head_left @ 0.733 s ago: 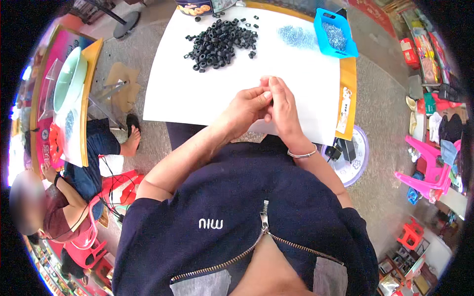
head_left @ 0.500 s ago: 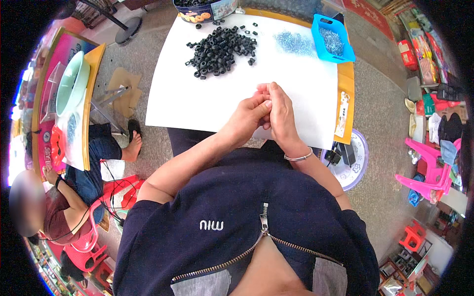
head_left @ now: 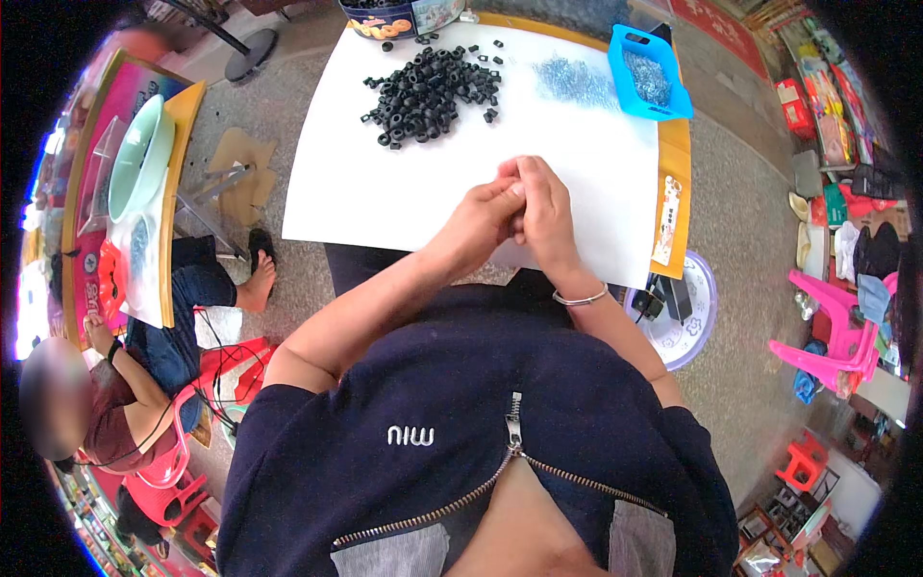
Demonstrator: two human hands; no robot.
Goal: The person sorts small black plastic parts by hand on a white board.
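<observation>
Left hand (head_left: 484,223) and right hand (head_left: 546,213): fingers curled, pressed together over the near part of a white sheet (head_left: 356,197); whether anything sits between them cannot be told. Forearms: angled inward, converging at the hands. Beyond them: small black parts (head_left: 423,96), heaped left; bluish loose pieces (head_left: 575,82), right, beside a blue basket (head_left: 661,108).

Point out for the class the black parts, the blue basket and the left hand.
Black parts (head_left: 420,104): head view, middle of the pile.
Blue basket (head_left: 679,91): head view, right wall.
Left hand (head_left: 483,215): head view, thumb side.
</observation>
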